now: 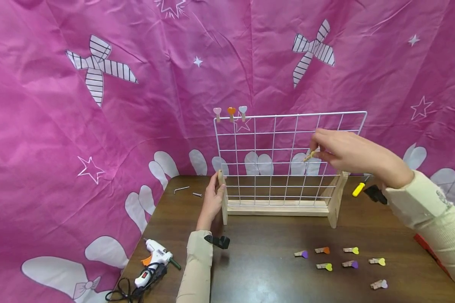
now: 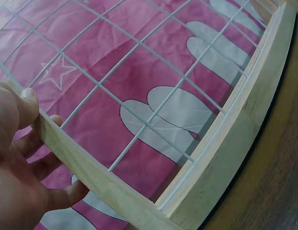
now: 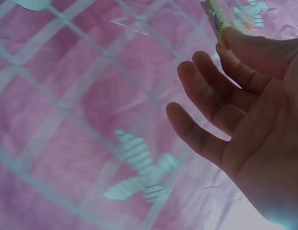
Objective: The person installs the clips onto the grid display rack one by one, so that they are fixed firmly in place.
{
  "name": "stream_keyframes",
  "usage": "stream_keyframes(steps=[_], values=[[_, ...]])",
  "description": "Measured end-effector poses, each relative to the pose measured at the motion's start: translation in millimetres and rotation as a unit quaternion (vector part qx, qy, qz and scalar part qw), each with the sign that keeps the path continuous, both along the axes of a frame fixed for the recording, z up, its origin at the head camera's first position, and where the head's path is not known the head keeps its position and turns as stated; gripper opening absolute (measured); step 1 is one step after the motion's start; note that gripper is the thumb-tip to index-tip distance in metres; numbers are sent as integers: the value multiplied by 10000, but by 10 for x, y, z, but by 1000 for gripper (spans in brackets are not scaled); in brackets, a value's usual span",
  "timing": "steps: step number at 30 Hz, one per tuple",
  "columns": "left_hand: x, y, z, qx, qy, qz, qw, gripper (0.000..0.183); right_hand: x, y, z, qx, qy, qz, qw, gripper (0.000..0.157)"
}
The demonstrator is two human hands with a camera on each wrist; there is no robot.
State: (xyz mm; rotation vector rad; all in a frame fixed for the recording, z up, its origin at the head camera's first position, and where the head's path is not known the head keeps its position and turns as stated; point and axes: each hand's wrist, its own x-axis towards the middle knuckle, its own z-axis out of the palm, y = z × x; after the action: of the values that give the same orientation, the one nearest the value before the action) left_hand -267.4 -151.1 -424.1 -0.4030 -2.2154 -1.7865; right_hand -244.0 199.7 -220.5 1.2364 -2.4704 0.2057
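A white wire grid [image 1: 274,162] stands upright in a wooden stand [image 1: 277,209]. Along its top bar, at the left end, sit pink [image 1: 217,111], orange [image 1: 231,112] and pale [image 1: 243,110] heart clothespins. My left hand [image 1: 211,202] grips the stand's left side post [image 2: 86,167], thumb on one side and fingers around the other. In front of the grid's right half, my right hand [image 1: 343,149] pinches a small wooden clothespin [image 1: 309,156] between thumb and index finger; a yellow end [image 3: 223,38] shows at the fingertips. Its other fingers are spread loosely in the right wrist view.
Several heart clothespins, among them a purple one [image 1: 300,254] and an orange one [image 1: 322,250], lie at the table's front right. A glue gun [image 1: 157,254] with its cord is at left. A hex key [image 1: 181,189], bolt [image 1: 197,195] and yellow-handled tool [image 1: 358,190] flank the stand.
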Motion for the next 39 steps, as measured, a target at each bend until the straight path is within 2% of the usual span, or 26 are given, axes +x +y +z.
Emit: stream_keyframes(steps=[9, 15, 19, 24, 30, 39], values=[[-18, -11, -28, 22, 209, -83, 9997, 48, -162, -523, 825, 1067, 131, -313, 9937, 12], [-17, -24, -14, 11, 141, -66, 9999, 49, -291, -880, 1121, 1311, 430, -128, 9904, 10], [-10, -31, -17, -11, 96, -21, 10000, 49, -381, -1089, 1208, 1421, 377, -131, 9891, 10], [-19, -10, -36, -50, 183, 20, 9998, 48, -484, -1264, 1242, 1629, 197, -199, 9863, 9], [-39, 22, -46, -27, 274, 5, 9996, 48, -594, -1336, 1209, 1724, -66, -247, 9847, 13], [-41, -10, -32, 28, 289, -19, 9996, 48, -623, -1408, 1154, 1741, -407, -405, 9831, 13]])
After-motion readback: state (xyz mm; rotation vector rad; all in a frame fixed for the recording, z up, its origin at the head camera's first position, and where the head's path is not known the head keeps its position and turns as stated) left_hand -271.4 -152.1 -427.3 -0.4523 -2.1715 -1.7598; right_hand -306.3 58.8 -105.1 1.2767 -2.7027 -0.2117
